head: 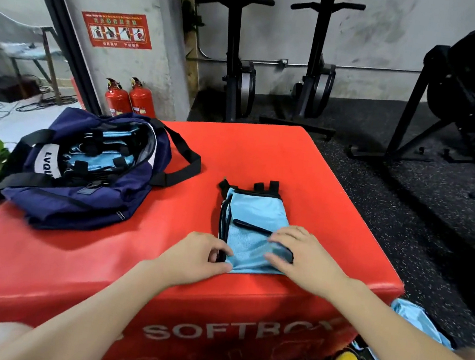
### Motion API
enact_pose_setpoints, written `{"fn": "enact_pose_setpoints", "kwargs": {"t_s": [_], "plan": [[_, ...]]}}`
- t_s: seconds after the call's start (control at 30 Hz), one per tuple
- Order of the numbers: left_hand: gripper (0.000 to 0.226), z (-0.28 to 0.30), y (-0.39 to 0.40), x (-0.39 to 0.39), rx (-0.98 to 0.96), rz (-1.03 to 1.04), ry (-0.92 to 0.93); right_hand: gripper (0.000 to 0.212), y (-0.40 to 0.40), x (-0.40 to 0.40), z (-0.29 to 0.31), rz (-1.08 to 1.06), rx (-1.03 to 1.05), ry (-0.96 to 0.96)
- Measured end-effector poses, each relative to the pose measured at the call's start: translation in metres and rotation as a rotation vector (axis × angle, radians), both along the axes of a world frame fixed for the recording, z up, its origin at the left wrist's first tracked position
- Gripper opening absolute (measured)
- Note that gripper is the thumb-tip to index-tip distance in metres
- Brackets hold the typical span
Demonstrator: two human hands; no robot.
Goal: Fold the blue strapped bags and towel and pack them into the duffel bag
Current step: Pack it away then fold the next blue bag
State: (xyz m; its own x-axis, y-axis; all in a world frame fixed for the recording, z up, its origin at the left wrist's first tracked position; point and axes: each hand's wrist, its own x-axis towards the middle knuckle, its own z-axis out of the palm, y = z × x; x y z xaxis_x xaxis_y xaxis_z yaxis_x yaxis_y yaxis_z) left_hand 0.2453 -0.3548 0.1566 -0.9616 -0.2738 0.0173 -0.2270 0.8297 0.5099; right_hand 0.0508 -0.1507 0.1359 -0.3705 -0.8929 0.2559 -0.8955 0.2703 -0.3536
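Blue strapped bag (pixel 252 220) lies on the red worktop (pixel 263 153). My left hand (pixel 196 256) pinches its corner; my right hand (pixel 300 253) presses flat, fingers spread. It looks soft and floppy. Duffel bag (pixel 87 192) at ten o'clock.

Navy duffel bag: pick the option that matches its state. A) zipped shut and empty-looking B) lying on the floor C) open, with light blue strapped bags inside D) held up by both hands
C: the navy duffel bag gapes open on the red soft box, with light blue strapped bags visible inside.
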Motion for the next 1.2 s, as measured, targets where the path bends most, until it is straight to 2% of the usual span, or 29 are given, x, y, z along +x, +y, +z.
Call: {"fn": "enact_pose_setpoints", "kwargs": {"t_s": [0.1,0.23,0.3,0.37,0.43,0.5,0.6,0.63,0.7,0.8,0.87,1.03,1.2], "plan": [[0.038,-0.004,0.000,0.001,-0.075,-0.014,0.029,0.050,0.002,0.008,-0.005,0.150,0.105,0.050],[0.069,-0.009,0.003,-0.003,-0.220,-0.075,0.064,0.032,-0.003,0.014,-0.010,0.162,0.007,0.169],[0.077,-0.012,0.007,-0.007,-0.296,-0.098,0.056,0.030,-0.008,0.014,-0.012,0.142,-0.010,0.076],[0.067,-0.014,0.011,-0.011,-0.338,-0.103,0.103,0.023,-0.012,0.015,-0.008,0.096,-0.063,-0.094],[0.042,-0.016,0.010,-0.017,-0.379,-0.098,0.213,0.020,-0.011,0.016,-0.001,0.054,-0.125,-0.163],[0.027,-0.017,0.008,-0.023,-0.321,-0.044,0.306,0.023,-0.006,0.017,0.005,0.021,-0.110,-0.122],[0.022,-0.014,0.006,-0.029,-0.123,0.047,0.352,0.052,0.003,0.015,0.003,-0.033,0.101,0.026],[0.022,-0.015,0.005,-0.030,-0.065,0.050,0.351,0.053,0.004,0.014,0.003,-0.056,0.161,0.044],[0.024,-0.012,0.004,-0.032,0.019,0.031,0.349,0.038,0.005,0.009,0.008,-0.092,0.161,0.031],[0.014,-0.005,0.007,-0.033,0.139,0.036,0.401,0.019,0.006,0.002,0.023,-0.126,0.072,-0.136],[0.012,0.002,0.010,-0.034,0.194,0.077,0.394,0.017,0.007,-0.007,0.031,-0.110,0.010,-0.283],[0.031,0.003,0.001,-0.046,0.215,0.185,0.408,0.021,-0.005,-0.032,0.043,-0.084,-0.092,-0.544],[0.021,0.010,-0.010,-0.066,0.298,0.272,0.454,0.016,-0.030,-0.057,0.035,-0.111,-0.150,-0.609]]}}
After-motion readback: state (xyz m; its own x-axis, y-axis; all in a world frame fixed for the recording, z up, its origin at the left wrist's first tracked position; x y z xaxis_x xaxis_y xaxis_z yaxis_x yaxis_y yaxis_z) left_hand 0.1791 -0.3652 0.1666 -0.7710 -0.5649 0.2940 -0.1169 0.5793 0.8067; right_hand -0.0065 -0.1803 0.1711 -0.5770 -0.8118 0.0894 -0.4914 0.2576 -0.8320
